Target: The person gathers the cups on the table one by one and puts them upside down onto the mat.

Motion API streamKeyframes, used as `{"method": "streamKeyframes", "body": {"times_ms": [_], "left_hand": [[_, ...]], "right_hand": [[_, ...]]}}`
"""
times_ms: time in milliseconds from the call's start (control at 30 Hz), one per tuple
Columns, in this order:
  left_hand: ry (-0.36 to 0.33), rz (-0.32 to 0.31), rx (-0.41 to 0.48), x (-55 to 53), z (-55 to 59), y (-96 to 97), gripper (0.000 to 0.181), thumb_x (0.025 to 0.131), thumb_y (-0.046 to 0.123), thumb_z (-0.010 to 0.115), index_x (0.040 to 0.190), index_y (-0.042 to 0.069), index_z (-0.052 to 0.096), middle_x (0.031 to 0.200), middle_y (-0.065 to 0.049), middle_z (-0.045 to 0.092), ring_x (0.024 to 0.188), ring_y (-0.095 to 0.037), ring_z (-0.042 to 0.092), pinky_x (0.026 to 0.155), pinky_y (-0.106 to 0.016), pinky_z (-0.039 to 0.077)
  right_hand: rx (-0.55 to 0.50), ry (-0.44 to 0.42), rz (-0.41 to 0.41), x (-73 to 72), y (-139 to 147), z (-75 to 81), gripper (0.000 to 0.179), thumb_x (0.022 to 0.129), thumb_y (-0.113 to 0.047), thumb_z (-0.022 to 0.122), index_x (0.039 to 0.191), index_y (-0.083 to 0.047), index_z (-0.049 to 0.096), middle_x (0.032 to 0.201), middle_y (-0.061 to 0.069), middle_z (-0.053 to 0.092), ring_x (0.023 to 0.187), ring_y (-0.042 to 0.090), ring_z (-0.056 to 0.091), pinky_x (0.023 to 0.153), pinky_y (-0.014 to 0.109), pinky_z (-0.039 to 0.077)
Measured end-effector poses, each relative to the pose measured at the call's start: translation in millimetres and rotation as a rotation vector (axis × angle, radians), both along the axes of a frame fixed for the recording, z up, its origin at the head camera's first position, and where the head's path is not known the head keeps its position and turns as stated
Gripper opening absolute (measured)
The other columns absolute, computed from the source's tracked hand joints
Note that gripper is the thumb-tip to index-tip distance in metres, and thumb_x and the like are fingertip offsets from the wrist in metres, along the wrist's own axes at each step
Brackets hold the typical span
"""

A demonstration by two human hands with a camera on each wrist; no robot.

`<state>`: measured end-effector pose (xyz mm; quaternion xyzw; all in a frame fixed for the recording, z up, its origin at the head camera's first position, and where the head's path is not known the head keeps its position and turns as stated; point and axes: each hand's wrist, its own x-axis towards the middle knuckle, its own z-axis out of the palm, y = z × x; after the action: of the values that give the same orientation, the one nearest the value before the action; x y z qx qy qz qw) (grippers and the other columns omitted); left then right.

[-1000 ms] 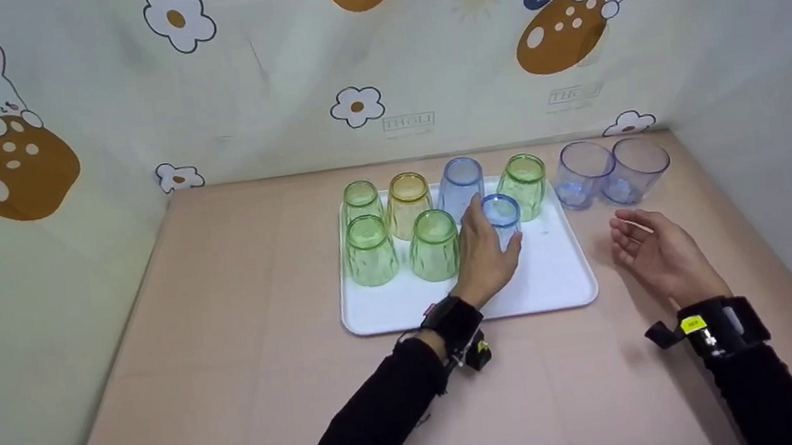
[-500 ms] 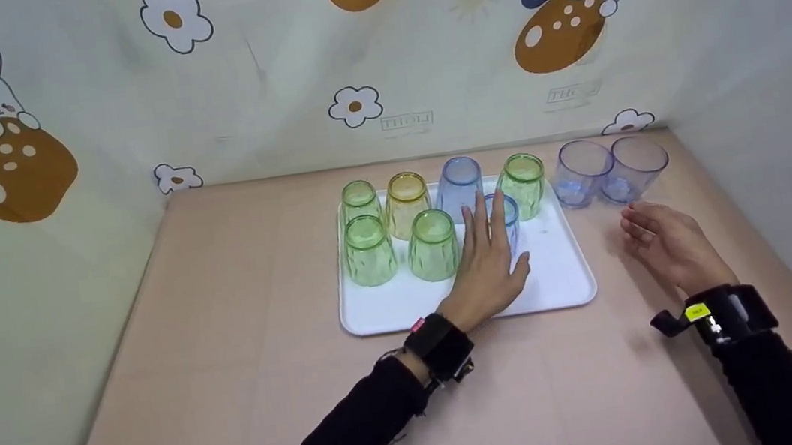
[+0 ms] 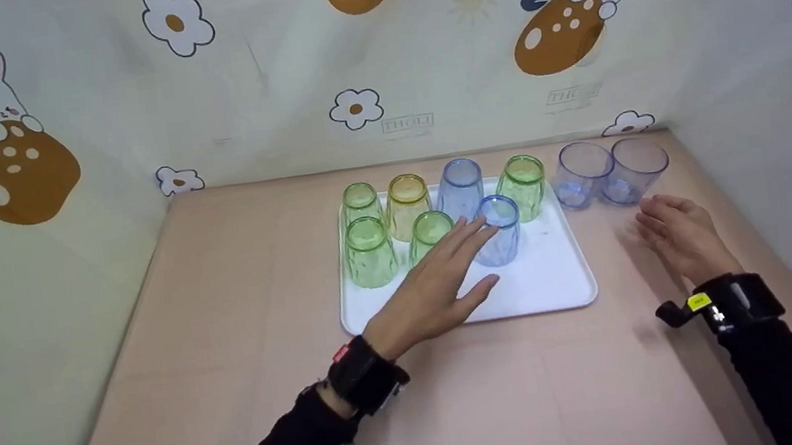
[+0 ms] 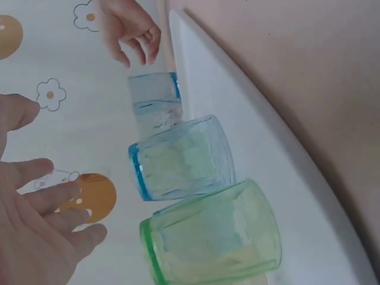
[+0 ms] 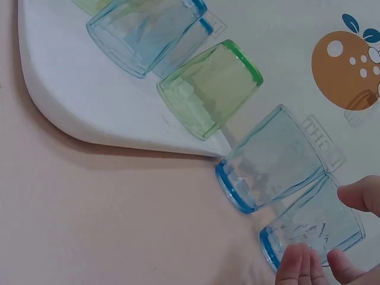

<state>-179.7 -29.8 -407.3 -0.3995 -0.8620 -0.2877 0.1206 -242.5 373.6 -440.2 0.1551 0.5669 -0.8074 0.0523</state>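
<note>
My left hand (image 3: 421, 306) hovers over the front of the white tray (image 3: 548, 294), fingers extended, thumb apart, holding nothing. Just beyond its fingertips an upside-down blue glass (image 3: 501, 246) stands on the tray; the left wrist view shows this blue glass (image 4: 184, 160) apart from the fingers. A green glass (image 3: 427, 230) beside it is partly hidden by the hand. Right of the tray, two bluish glasses (image 3: 582, 177) stand upright side by side. My right hand (image 3: 688, 236) is in front of the outer glass (image 5: 314, 228), fingers loosely bent, thumb and fingertips around its near side without gripping.
More upside-down glasses fill the tray's back and left: green glasses (image 3: 371, 256), a yellow glass (image 3: 409, 209) and a blue glass (image 3: 461, 192). A printed wall cover (image 3: 262, 118) rises behind the table (image 3: 239, 302) and along both sides.
My left hand has let go of the front blue glass and drawn back toward the left and front, leaving it on the tray. My right hand has shifted slightly right and toward the outer glass.
</note>
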Motion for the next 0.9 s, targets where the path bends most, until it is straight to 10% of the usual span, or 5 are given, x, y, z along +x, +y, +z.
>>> {"method": "streamKeyframes", "body": {"times_ms": [267,900], "left_hand": [[0.094,-0.01,0.076,9.0,13.3,-56.8,0.051,0.105,0.028,0.058,0.15,0.006,0.047,0.156,-0.009,0.042,0.147,-0.017,0.029,0.118,-0.035,0.026],[-0.097,0.486,-0.049,-5.1,-16.1,-192.2,0.064,0.104,0.033,0.059,0.155,0.001,0.037,0.159,-0.023,0.032,0.148,-0.041,0.021,0.119,-0.055,0.019]], "right_hand": [[0.104,0.014,-0.004,-14.7,2.5,-0.6,0.096,0.094,-0.01,0.075,0.161,-0.008,0.006,0.125,0.008,0.04,0.112,0.018,0.052,0.105,0.028,0.043],[0.703,0.104,0.078,-51.5,13.8,-1.3,0.104,0.095,-0.026,0.075,0.162,-0.005,-0.001,0.162,0.03,0.012,0.139,0.044,0.033,0.11,0.048,0.039]]}}
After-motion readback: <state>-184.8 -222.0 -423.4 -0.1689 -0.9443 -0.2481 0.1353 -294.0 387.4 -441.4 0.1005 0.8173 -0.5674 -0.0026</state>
